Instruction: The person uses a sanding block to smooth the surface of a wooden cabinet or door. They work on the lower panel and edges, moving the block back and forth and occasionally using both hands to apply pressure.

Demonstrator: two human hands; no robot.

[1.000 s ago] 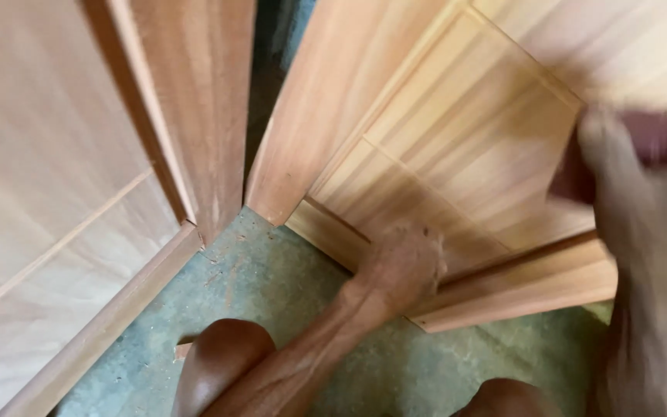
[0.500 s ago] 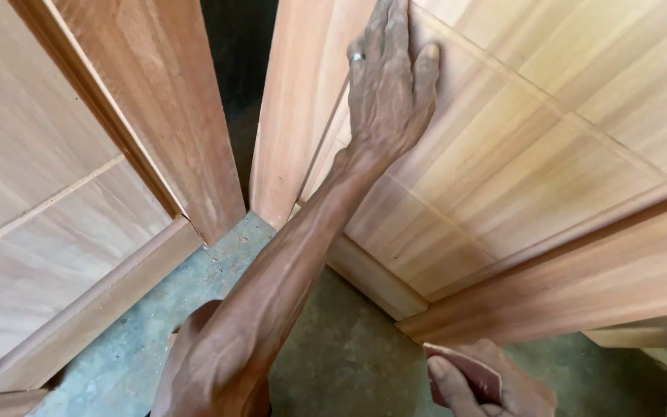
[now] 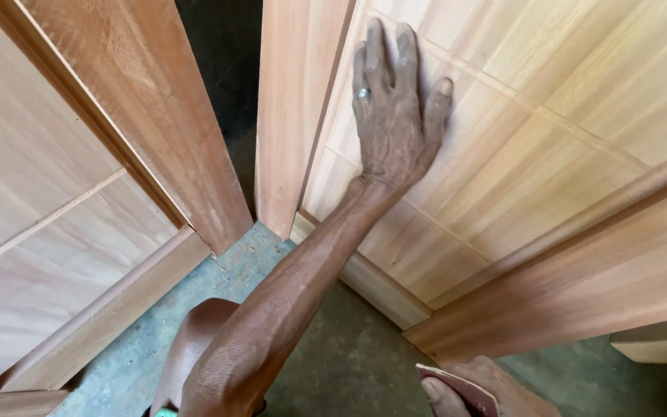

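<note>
My left hand (image 3: 395, 108) lies flat, fingers spread, on the pale panel of a wooden door (image 3: 519, 170) that leans upright on the right. A ring shows on one finger. My right hand (image 3: 476, 386) sits at the bottom edge of the view, below the door's lower rail, pinching a dark reddish sheet of sandpaper (image 3: 457, 386). Only part of that hand shows.
A second wooden door (image 3: 63, 193) leans on the left, its stile (image 3: 164, 123) angled toward the first. Between them is a dark gap (image 3: 221, 69). Grey-green concrete floor (image 3: 333, 363) lies below, with my knee (image 3: 194, 347) over it.
My left hand climbed from the door's bottom rail up onto the panel and now rests a little lower and flatter. My right hand with the sandpaper dropped from upper right to the bottom edge.
</note>
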